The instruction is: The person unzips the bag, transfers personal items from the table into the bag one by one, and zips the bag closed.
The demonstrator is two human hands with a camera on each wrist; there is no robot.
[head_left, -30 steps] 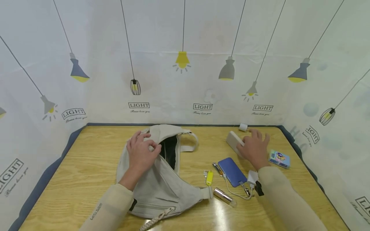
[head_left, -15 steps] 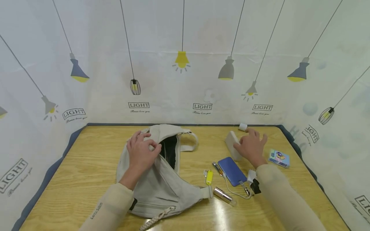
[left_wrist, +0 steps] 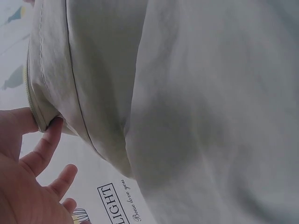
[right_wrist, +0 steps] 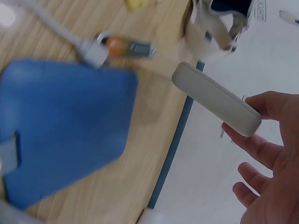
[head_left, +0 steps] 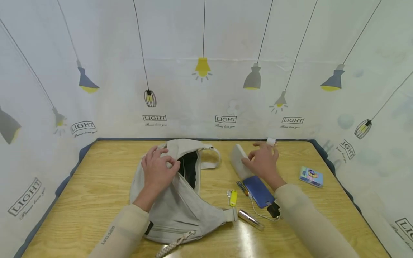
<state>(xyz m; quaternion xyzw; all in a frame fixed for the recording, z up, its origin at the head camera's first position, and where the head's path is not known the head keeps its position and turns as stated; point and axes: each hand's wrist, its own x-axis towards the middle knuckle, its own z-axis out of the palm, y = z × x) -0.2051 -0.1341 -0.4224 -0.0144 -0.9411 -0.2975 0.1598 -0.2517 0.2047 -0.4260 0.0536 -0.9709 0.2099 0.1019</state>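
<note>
Hands (head_left: 158,172) grip bag (head_left: 179,215) and white block (head_left: 240,165) over wooden table (head_left: 93,182) (lamp-printed walls (head_left: 180,82)).

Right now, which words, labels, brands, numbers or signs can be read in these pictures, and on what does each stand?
"LIGHT", framed, repeated on the white wall covering.
"Beese love you", script beneath it; first word uncertain.
"H", faint, on the wall covering's right side.
Left sleeve: print too small to read.
Light-blue box: print too small to read.
</note>
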